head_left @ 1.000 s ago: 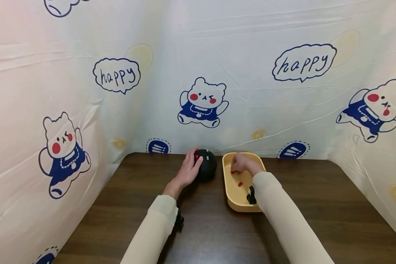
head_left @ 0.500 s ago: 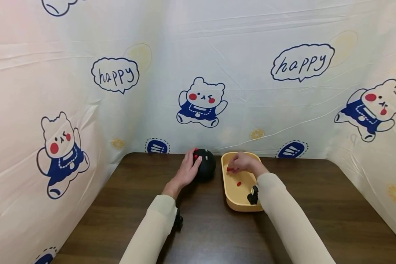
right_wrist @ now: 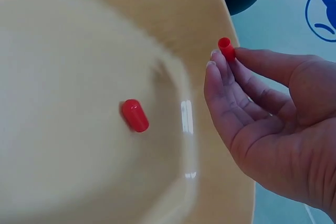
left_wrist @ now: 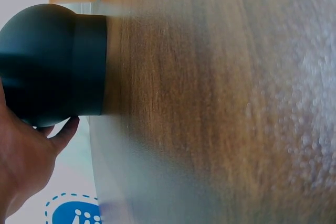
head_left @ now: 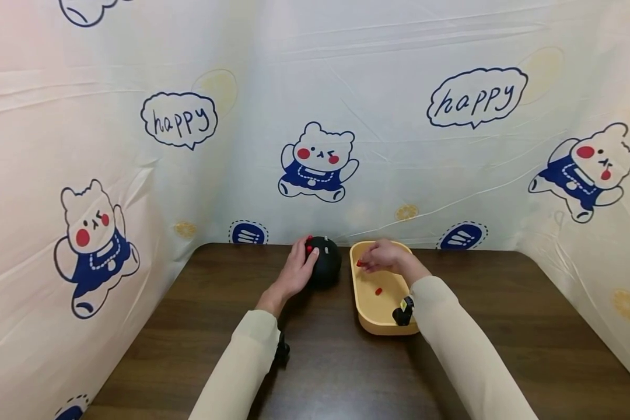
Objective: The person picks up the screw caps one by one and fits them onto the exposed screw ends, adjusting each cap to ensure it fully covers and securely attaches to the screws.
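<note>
In the head view, my left hand (head_left: 294,271) holds the left side of a black rounded object (head_left: 328,268) on the table, its thumb across the front. The left wrist view shows that object's dome (left_wrist: 37,61) on a short, straight base. Red caps (head_left: 309,249) and small metal prongs (head_left: 326,249) stick out near its top. My right hand (head_left: 385,256) is over the yellow tray (head_left: 380,328). Between thumb and fingertips it pinches a small hollow red cap (right_wrist: 227,50), open end showing. Another red cap (right_wrist: 135,116) lies on the tray's bottom.
The tray stands just right of the black object on a brown wooden table (head_left: 336,373). A patterned curtain (head_left: 388,146) closes off the back and both sides.
My right hand has lifted from the tray's bottom and shifted slightly left, with the red cap in its fingertips. The left hand keeps its hold on the black object.
</note>
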A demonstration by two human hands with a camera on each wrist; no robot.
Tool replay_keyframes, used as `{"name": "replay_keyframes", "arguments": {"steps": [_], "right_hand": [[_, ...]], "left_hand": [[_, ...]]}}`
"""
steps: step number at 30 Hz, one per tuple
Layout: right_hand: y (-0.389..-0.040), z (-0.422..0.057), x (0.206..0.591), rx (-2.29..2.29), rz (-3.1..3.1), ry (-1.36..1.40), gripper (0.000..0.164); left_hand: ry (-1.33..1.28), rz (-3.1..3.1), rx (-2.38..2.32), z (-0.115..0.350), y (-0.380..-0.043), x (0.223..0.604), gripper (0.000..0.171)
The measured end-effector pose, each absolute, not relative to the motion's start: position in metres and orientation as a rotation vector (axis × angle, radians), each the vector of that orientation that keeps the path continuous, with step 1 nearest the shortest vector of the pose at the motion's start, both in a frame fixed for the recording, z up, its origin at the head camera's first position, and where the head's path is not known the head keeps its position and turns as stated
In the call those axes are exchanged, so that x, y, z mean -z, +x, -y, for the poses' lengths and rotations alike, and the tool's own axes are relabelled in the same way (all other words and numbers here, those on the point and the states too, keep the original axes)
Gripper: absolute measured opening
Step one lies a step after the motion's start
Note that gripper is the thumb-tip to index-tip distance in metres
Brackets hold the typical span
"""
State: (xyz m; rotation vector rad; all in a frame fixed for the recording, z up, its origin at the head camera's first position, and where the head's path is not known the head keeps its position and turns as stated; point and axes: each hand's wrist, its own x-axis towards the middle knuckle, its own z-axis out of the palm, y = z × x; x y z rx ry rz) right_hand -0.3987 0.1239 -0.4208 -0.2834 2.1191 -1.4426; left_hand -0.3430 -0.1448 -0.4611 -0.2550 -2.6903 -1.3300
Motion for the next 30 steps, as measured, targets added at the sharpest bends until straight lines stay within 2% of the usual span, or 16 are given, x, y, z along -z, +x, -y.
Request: {"name": "replay_keyframes", "arguments": {"steps": [11, 21, 30], "right_hand": [[-0.392, -0.123, 0.412, 1.594, -2.099, -0.236, 0.026], [-0.389, -0.112, 0.405, 1.677, -2.114, -0.313, 0.03], [-0.381, -0.098, 0.395, 1.727, -2.185, -0.366, 0.021]], "left_hand": [[-0.263, 2.69, 1.313, 0.145, -0.343, 0.462, 0.064], [-0.265, 2.677, 1.323, 0.145, -0.343, 0.46, 0.065], [-0.264, 2.672, 1.348, 0.145, -0.343, 0.461, 0.065]]}}
